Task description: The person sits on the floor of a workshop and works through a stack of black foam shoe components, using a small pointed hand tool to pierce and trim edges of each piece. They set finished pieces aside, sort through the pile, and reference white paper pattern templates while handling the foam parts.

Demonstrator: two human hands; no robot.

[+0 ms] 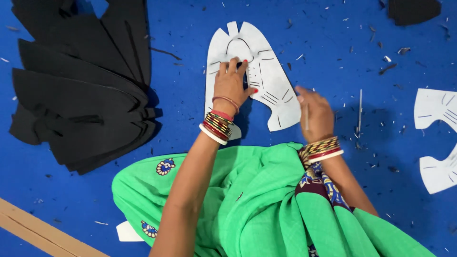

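The left hand point(231, 85) lies flat, palm down, on a white paper pattern point(266, 76), fingers spread and pressing it against the blue work surface point(190, 95); it clutches nothing, only pins the sheet. The pattern is a curved, horseshoe-like shape marked with dark lines, and it sits at the middle of the scene, a little to the far side of the person. A dark piece shows under its near edge, beside the left wrist. The right hand point(314, 114) is just right of the pattern, at its near right lobe, fingers curled around a thin pale stick, perhaps a marking tool point(307, 116), gripped upright; the hand is blurred, so its tip cannot be made out. Both wrists carry stacks of red, gold and white bangles point(216, 126).

To the left lies a fanned stack of black cut pieces point(81, 90), well apart from the hands. Another black piece point(412, 9) sits at the far right corner. At the right edge rests a second white pattern point(438, 138) with similar lines. Small dark and pale scraps speckle the surface. A green cloth point(247, 200) drapes over the person's lap in the near part, and a pale wooden strip point(38, 228) runs across the near left corner
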